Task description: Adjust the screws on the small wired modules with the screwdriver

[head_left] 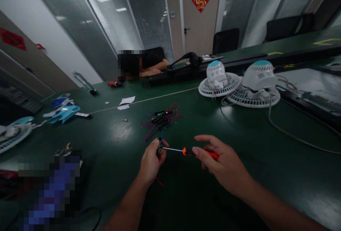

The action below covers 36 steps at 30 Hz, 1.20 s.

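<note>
My left hand (151, 160) pinches a small green circuit board (160, 148) with red and blue wires trailing from it. An orange-handled screwdriver (186, 150) is gripped in my right hand (221, 163), its thin metal shaft pointing left with the tip at the board. Both hands hover just above the dark green table (112, 145). Beyond them lies a tangle of red, blue and black wires with small black parts (161, 118).
Two white fans with teal caps (220, 78) (255, 83) lie face down at the right, a grey cable (293, 135) running from them. Paper scraps (127, 100) and blue fan parts (64, 112) lie at the left. A person leans on the table's far side (144, 65).
</note>
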Each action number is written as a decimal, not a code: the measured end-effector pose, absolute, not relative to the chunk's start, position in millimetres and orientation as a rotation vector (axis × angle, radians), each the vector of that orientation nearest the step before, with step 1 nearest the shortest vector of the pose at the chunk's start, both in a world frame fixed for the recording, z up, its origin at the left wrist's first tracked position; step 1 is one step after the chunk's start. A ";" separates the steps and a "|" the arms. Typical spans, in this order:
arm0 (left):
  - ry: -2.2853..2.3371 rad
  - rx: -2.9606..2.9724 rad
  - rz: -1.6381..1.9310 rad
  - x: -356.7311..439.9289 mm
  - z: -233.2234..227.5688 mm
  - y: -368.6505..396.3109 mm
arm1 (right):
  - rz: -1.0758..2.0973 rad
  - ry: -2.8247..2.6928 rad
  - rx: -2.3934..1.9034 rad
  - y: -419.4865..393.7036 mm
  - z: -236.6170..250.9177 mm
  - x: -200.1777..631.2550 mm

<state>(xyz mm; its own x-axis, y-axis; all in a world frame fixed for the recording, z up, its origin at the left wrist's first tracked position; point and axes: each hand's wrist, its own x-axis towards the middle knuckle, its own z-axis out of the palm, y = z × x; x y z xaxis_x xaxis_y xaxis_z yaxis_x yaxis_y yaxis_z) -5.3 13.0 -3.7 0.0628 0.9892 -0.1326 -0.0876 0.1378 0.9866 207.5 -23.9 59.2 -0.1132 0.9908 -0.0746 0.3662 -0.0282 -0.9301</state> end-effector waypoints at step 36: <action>1.126 0.951 1.082 -3.2 2.5 17.8 | 0.983 -1.545 -1.501 -26.0 52.2 203.3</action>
<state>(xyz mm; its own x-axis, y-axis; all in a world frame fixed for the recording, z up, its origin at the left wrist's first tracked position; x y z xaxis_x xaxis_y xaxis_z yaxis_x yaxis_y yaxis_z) -3.2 17.8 2.5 0.0848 0.9742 -0.2092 -0.1700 0.2211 0.9603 203.3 -26.0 52.2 -0.0257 0.9997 0.0050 0.4193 0.0153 -0.9077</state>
